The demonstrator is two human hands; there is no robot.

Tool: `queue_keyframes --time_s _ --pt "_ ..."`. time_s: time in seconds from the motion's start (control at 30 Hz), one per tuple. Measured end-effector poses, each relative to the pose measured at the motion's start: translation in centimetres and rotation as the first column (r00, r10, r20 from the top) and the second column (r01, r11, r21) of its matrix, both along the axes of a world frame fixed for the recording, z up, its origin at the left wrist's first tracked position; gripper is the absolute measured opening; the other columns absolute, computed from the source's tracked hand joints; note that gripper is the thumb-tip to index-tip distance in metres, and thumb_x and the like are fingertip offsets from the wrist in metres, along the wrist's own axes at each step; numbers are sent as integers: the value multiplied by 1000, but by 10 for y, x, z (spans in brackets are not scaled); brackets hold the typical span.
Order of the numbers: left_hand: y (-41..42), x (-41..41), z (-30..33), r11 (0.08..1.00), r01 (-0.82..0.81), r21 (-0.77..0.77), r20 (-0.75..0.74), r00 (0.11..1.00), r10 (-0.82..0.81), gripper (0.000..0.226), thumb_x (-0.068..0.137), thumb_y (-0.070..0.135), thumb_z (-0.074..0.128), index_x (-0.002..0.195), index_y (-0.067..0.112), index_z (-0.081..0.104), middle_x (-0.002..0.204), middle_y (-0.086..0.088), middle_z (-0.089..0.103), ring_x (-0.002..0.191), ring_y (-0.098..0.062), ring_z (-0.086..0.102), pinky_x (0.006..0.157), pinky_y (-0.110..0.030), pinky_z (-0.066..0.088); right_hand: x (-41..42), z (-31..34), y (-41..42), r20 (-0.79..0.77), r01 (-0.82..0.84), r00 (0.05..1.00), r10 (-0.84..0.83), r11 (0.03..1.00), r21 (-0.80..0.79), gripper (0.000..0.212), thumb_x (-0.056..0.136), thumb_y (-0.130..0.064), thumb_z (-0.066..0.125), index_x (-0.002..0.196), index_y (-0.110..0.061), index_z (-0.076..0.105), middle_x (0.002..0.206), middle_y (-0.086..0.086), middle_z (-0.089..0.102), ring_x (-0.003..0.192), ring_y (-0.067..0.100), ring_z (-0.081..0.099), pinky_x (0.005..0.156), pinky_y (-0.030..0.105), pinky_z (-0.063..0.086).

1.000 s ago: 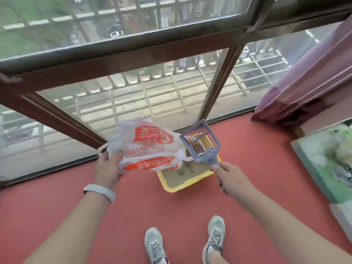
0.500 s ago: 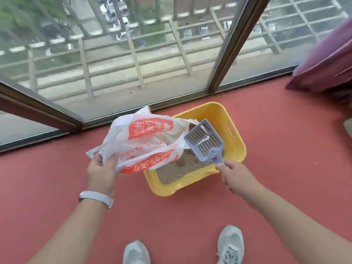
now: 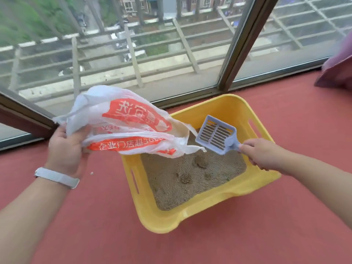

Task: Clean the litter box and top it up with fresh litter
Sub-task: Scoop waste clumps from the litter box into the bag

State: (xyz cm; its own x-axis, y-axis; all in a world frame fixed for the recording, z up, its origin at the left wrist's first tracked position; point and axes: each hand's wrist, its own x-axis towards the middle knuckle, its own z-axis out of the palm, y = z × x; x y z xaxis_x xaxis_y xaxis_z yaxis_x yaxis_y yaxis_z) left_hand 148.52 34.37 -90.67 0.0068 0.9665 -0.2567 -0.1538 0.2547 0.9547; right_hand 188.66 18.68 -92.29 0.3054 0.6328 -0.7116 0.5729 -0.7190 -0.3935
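A yellow litter box [image 3: 200, 208] stands on the red floor, holding tan litter [image 3: 186, 178] with a few darker clumps. My left hand [image 3: 65, 149] grips a white plastic bag with orange print [image 3: 122, 122], held over the box's left rim. My right hand [image 3: 261, 155] grips the handle of a pale blue slotted scoop [image 3: 216, 135], which hangs above the litter at the box's far side, its head empty. The bag's mouth hangs close beside the scoop.
A large window with a dark frame [image 3: 240, 46] runs along the floor just behind the box. A purple curtain [image 3: 337, 71] hangs at the right edge. Red floor [image 3: 95, 225] spreads in front and to both sides.
The view has dropped and closed in on the box, which now looks larger and nearer. Both hands keep their hold; the bag and scoop sit lower over the litter.
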Motion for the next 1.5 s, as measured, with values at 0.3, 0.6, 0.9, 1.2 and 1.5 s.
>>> queue_keyframes --time_s 0.3,0.6,0.9,1.2,1.5 --pt "8 -17 14 993 109 41 73 991 -112 69 73 28 81 132 5 53 112 -10 58 83 -22 60 49 -21 42 22 -16 -14 112 -12 993 25 993 -114 32 97 -32 45 87 -4 58 61 9 52 46 21 41 47 23 33" --pt "-8 -23 -12 987 121 103 -118 987 -109 40 81 17 76 117 7 62 95 -5 71 80 -20 70 67 -29 58 8 -46 1 319 -366 841 438 893 -261 31 97 -25 39 86 -8 63 67 7 63 54 22 54 50 26 41" --pt "-39 -19 -33 959 180 220 -767 639 56 27 87 41 60 83 14 60 78 -5 60 72 -8 61 63 -23 47 5 -52 10 385 -428 681 622 766 -481 27 90 -1 39 68 -9 52 65 2 50 52 16 42 53 26 38" --pt "-9 -12 5 962 -39 272 -268 956 115 24 83 5 57 94 19 75 102 -7 72 99 -30 68 87 -45 54 -5 -67 26 361 -557 589 723 687 -466 32 100 -27 41 112 -10 65 99 2 66 85 20 62 65 29 51" --pt "-22 -29 -7 971 89 220 -514 857 38 25 90 6 52 108 11 69 104 -7 67 86 -8 63 78 -27 51 -31 -88 30 251 -694 584 772 635 -339 30 101 -32 37 93 -16 61 81 -2 56 85 25 57 72 32 48"
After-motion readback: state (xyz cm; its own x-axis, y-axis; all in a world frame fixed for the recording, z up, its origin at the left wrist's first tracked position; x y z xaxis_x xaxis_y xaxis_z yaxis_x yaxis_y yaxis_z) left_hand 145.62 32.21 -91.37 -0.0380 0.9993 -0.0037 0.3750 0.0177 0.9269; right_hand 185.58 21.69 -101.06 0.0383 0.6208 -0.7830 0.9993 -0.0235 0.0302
